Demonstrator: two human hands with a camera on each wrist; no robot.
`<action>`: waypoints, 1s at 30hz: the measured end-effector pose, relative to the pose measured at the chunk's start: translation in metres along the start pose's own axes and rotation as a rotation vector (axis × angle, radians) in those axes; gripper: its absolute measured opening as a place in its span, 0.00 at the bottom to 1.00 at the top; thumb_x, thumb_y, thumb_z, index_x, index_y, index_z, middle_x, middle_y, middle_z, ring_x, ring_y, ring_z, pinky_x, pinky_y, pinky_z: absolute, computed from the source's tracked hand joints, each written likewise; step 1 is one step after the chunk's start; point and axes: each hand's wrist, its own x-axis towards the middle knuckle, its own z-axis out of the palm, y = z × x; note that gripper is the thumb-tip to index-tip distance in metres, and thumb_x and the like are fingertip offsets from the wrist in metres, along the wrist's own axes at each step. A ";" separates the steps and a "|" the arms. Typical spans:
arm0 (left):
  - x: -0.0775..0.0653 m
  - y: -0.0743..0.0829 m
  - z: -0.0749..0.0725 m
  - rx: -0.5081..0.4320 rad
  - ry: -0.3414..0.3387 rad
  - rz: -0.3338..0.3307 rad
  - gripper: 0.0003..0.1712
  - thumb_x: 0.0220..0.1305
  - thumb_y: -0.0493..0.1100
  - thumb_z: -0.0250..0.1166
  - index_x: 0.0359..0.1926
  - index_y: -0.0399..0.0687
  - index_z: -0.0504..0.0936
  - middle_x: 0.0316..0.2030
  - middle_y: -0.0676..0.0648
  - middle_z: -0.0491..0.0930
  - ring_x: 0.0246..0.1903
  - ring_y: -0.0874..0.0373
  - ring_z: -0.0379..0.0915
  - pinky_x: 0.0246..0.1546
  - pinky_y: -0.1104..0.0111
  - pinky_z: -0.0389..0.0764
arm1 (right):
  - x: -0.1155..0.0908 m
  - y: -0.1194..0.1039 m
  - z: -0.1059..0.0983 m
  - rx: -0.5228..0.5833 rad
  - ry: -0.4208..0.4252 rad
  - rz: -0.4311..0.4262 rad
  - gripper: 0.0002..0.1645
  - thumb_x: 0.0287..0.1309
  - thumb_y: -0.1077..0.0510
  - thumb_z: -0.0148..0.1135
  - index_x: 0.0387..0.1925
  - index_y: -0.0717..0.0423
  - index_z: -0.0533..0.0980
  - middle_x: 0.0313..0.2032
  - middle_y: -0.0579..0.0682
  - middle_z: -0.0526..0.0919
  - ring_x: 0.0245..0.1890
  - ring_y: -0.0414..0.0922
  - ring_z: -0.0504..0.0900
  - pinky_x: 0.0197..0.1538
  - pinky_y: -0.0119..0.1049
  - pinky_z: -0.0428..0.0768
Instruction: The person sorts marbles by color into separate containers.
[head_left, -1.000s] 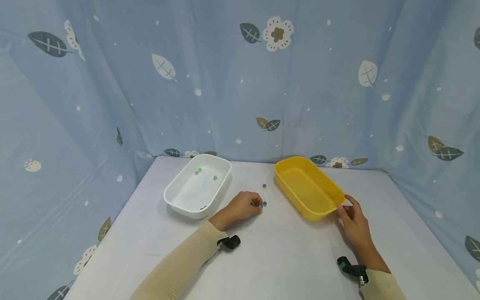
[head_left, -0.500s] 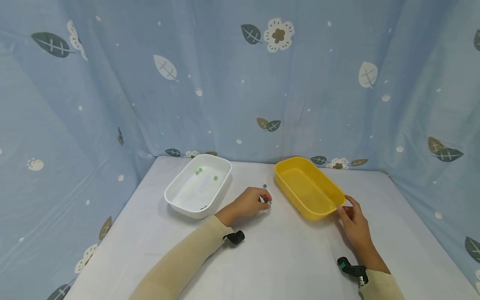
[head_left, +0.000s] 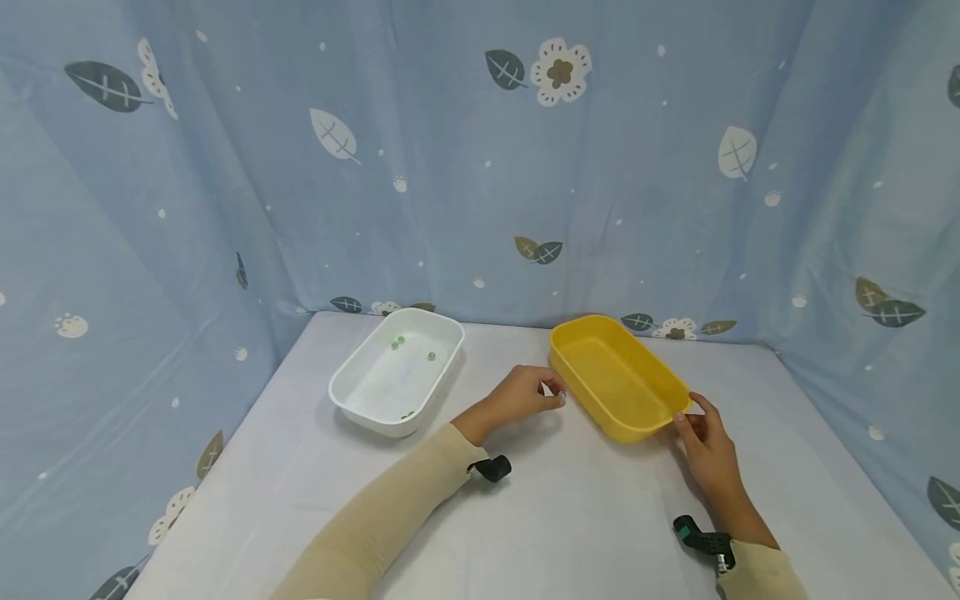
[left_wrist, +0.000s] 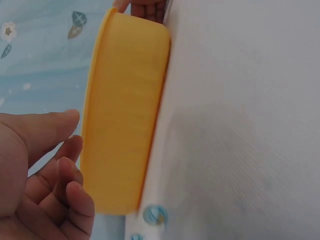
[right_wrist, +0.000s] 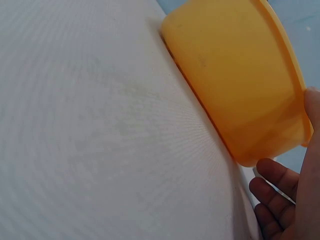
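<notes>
My left hand (head_left: 519,395) is beside the left wall of the yellow plastic basin (head_left: 609,377), thumb and forefinger pinching what looks like a small glass marble (head_left: 562,395), mostly hidden by the fingertips. In the left wrist view the hand (left_wrist: 47,180) is curled in front of the basin (left_wrist: 125,110), and its marble cannot be seen. Two blue-swirled marbles lie on the table there, one in plain sight (left_wrist: 155,215), the other cut by the lower edge. At the basin's near right corner, my right hand (head_left: 705,446) grips the rim; its thumb (right_wrist: 312,107) presses the rim.
To the left stands a white basin (head_left: 352,390) with several green marbles (head_left: 431,357) inside. A white cloth (head_left: 570,517) covers the table. Behind both basins hangs a blue patterned curtain (head_left: 450,192).
My left hand has moved right and slightly away, from the marbles on the cloth to the yellow basin's side, a marble at its fingertips. My right hand stays on the rim.
</notes>
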 end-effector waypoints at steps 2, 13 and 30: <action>0.004 0.003 0.002 -0.004 0.001 -0.002 0.09 0.60 0.44 0.70 0.42 0.49 0.85 0.33 0.63 0.78 0.27 0.65 0.72 0.27 0.73 0.75 | 0.000 0.000 0.001 0.005 0.005 -0.002 0.40 0.72 0.37 0.43 0.76 0.48 0.48 0.54 0.66 0.73 0.49 0.59 0.73 0.55 0.61 0.70; 0.021 0.018 0.013 -0.039 -0.012 0.033 0.06 0.62 0.44 0.69 0.41 0.55 0.85 0.33 0.64 0.79 0.27 0.66 0.74 0.28 0.74 0.76 | 0.001 0.001 0.001 0.004 0.009 -0.011 0.41 0.72 0.36 0.42 0.76 0.49 0.48 0.54 0.66 0.73 0.49 0.60 0.73 0.55 0.61 0.70; 0.032 0.035 0.032 -0.060 -0.049 0.043 0.07 0.61 0.42 0.70 0.41 0.50 0.85 0.32 0.61 0.79 0.30 0.67 0.73 0.32 0.77 0.75 | 0.000 0.001 0.000 0.006 0.001 0.000 0.39 0.72 0.37 0.42 0.76 0.48 0.48 0.53 0.65 0.73 0.49 0.59 0.72 0.56 0.61 0.69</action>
